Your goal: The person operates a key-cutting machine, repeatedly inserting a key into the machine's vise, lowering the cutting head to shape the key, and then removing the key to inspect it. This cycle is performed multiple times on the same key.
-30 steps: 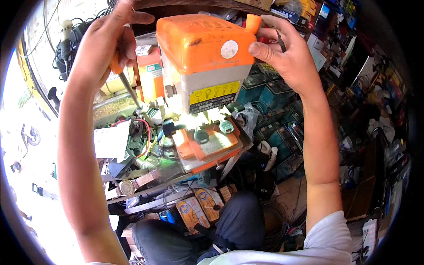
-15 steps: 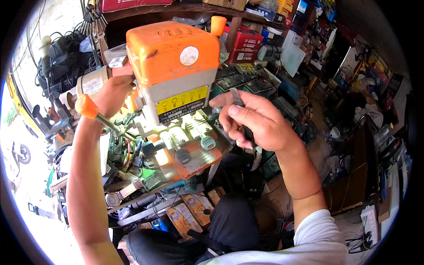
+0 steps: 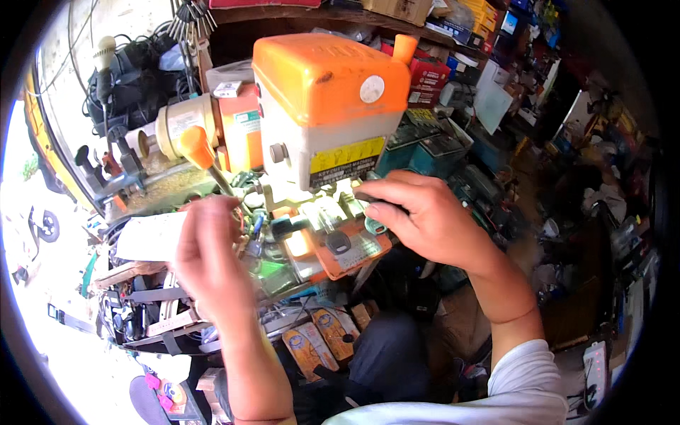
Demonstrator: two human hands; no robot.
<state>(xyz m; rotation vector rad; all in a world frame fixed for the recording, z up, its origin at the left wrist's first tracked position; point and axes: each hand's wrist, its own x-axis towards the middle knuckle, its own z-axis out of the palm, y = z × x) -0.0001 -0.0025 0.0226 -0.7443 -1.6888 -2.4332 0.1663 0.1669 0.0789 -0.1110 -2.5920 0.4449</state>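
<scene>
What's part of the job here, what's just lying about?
Likely in the job:
boxy orange-and-grey machine
black-headed metal key
dark slim object in right hand

Likely lying about:
flat white sheet
long white power strip

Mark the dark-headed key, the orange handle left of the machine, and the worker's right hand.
Dark-headed key [image 3: 338,244]: head view, on its dark bow.
Orange handle [image 3: 197,147]: head view, on the middle of its grip.
Right hand [image 3: 433,218]: head view, on the back of the hand.
</scene>
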